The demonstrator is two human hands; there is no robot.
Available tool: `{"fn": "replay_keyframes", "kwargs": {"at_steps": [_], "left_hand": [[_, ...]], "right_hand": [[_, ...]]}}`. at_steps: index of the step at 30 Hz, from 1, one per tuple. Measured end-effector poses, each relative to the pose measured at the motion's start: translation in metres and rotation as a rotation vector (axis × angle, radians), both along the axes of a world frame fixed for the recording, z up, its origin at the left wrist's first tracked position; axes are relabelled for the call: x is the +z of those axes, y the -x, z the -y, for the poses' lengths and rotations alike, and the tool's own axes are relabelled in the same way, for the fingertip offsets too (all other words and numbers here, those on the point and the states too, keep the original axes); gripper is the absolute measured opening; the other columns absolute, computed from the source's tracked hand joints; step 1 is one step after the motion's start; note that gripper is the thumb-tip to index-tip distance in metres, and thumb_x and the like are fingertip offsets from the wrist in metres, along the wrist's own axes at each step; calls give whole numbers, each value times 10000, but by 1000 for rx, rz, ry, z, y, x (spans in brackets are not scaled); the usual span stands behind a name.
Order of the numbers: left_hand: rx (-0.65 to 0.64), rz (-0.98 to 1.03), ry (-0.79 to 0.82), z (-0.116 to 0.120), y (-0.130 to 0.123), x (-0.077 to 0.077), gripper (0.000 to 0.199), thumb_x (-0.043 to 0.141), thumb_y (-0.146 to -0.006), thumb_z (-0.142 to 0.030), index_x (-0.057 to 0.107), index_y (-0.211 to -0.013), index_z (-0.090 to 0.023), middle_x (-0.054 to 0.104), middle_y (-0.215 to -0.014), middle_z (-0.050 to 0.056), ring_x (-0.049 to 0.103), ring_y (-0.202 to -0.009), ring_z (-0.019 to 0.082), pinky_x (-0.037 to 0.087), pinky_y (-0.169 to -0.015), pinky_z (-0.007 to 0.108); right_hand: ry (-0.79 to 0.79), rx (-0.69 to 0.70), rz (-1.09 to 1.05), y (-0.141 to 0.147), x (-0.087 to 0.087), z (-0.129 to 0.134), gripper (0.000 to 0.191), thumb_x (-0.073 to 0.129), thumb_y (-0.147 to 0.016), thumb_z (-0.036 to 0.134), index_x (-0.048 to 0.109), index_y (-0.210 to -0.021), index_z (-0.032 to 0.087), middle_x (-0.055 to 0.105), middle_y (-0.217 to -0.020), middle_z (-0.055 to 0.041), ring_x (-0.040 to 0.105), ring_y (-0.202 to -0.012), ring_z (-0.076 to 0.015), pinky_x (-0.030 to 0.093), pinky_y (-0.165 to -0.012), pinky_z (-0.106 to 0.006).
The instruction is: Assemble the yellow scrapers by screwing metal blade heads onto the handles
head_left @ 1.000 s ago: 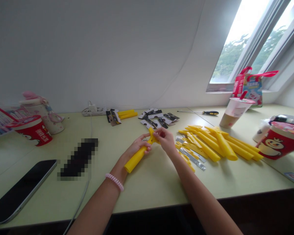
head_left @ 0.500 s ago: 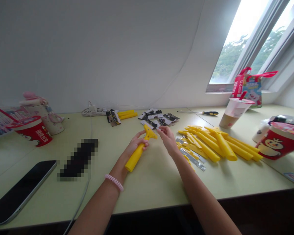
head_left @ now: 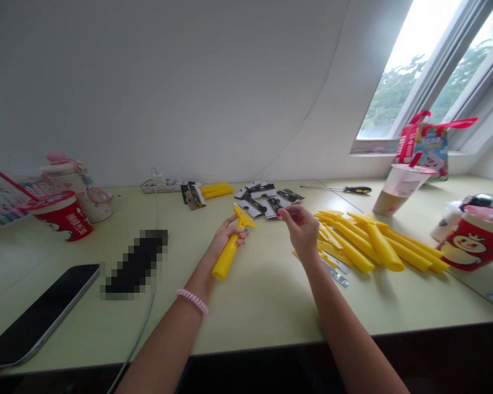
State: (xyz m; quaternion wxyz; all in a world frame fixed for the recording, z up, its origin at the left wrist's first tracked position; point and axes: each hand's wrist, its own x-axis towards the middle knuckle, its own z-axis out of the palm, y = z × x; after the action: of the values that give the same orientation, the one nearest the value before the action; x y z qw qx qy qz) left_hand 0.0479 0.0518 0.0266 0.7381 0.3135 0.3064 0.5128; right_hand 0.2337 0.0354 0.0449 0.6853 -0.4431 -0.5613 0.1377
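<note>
My left hand (head_left: 219,243) is wrapped round a yellow plastic scraper handle (head_left: 227,258), whose flared head points away from me. Small metal screws (head_left: 246,234) show by its fingertips, just under the head. To the right, my right hand (head_left: 303,232) is closed in a pinch above the table. Something small and dark shows at its fingers, too little to name. Black-and-white packaging cards (head_left: 252,207) lie just beyond the hands. Beside my right wrist is a pile of yellow scraper handles (head_left: 353,241), with flat metal blades (head_left: 337,275) at its near side.
A screwdriver (head_left: 353,189) lies at the back right, near a clear drink cup (head_left: 400,191). Red cups (head_left: 472,243) (head_left: 72,221) stand at both sides. A phone (head_left: 41,314) and a cable (head_left: 142,323) lie on the left. More yellow handles (head_left: 216,190) rest by the wall.
My right hand has moved right, away from the scraper handle's head, still pinched. My left hand has shifted slightly, and the screws at its fingertips now show.
</note>
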Motion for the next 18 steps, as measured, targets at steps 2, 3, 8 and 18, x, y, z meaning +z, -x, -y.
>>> {"fn": "replay_keyframes", "kwargs": {"at_steps": [2,3,8,18], "left_hand": [[-16,-10,-10,2,-1,0,686,532,-597,13,342,-1224,-188,532,-740,32,479,-483,47,313,-382,125],[-23,-18,-16,2,-2,0,685,537,-597,10,342,-1225,-185,537,-748,36,483,-484,48,317,-384,128],[-47,-70,-53,1,-1,-5,712,575,-586,-6,350,-1241,-169,540,-701,28,495,-490,64,318,-391,141],[-66,-105,-79,0,-2,-7,704,584,-582,-16,349,-1230,-159,555,-680,34,495,-487,69,315,-395,143]], "right_hand": [[-28,12,15,2,1,1,228,595,-725,393,588,-779,171,607,-684,-25,557,-625,-137,460,-598,-259],[-37,27,22,4,2,1,215,586,-736,383,585,-785,175,606,-693,-25,557,-635,-136,461,-605,-258],[-39,73,36,7,3,2,186,564,-755,365,572,-799,184,594,-718,-27,549,-660,-137,461,-611,-259],[18,122,52,6,2,2,200,553,-758,366,578,-821,178,596,-737,-31,540,-636,-128,440,-554,-244]]}}
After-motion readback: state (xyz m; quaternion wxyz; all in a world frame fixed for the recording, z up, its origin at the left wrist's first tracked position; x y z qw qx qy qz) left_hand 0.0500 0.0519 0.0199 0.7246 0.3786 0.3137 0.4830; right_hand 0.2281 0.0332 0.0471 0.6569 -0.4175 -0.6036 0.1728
